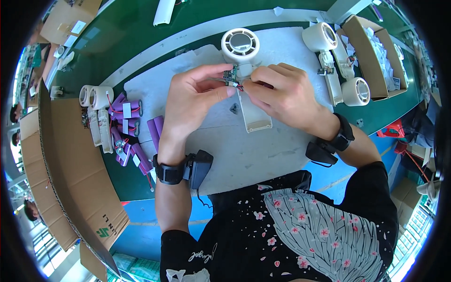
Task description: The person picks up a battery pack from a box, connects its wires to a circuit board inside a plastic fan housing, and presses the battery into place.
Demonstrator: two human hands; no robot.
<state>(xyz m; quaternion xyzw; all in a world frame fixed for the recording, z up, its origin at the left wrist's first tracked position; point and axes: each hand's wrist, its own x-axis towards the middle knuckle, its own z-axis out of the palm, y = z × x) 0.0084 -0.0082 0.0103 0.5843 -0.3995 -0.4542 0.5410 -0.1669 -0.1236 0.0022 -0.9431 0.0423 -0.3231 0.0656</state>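
Note:
Between thumb and fingertips, my left hand [191,94] pinches a small green circuit board [229,74] with a white connector at its lower edge. Thin red and dark wires [239,87] run from that connector to my right hand [282,91], whose fingers are closed on them. Both hands meet over an opened white handheld fan housing [256,120], its handle lying toward me. The round slotted fan head [226,45] sits just beyond my fingertips. My right fingers hide part of the handle and the wires' far ends.
Purple battery cells [133,109] with red wires lie in a pile at left, beside white fan parts [101,97]. A large cardboard box [77,155] stands at the left edge. More fan housings [355,91] and a carton of white pieces [369,51] are at right.

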